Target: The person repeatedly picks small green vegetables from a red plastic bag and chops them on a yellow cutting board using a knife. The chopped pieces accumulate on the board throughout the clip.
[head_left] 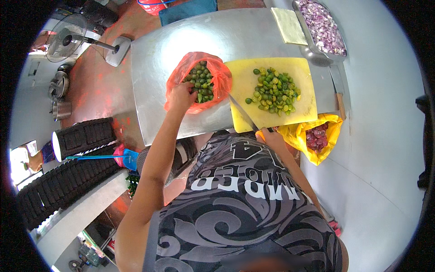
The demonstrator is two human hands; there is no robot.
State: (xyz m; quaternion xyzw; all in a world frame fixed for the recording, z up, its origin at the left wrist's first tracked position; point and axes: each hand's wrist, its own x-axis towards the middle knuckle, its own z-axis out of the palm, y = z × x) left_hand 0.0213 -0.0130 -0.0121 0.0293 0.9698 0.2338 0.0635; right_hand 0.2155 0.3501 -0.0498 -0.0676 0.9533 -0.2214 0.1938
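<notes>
Whole green citrus fruits (204,81) are held in an orange-red plastic bag (178,75) just left of the yellow cutting board (297,68), on which a heap of cut fruits (274,93) is spread. The left hand (182,95) is put into the bag's mouth; whether a fruit is gripped cannot be told. A knife (244,114) is grasped by its orange handle in the right hand (270,137) at the board's near edge, its blade slanted over the left side. The whole fruits are judged light, firm and apt to roll, best pinched around the middle; cut faces are probably wet and slippery, and the thin bag limp. White lettering is borne by the dark patterned shirt (253,174) nearer the wearer than the board, and by a red bucket (152,7) beyond it, far left.
</notes>
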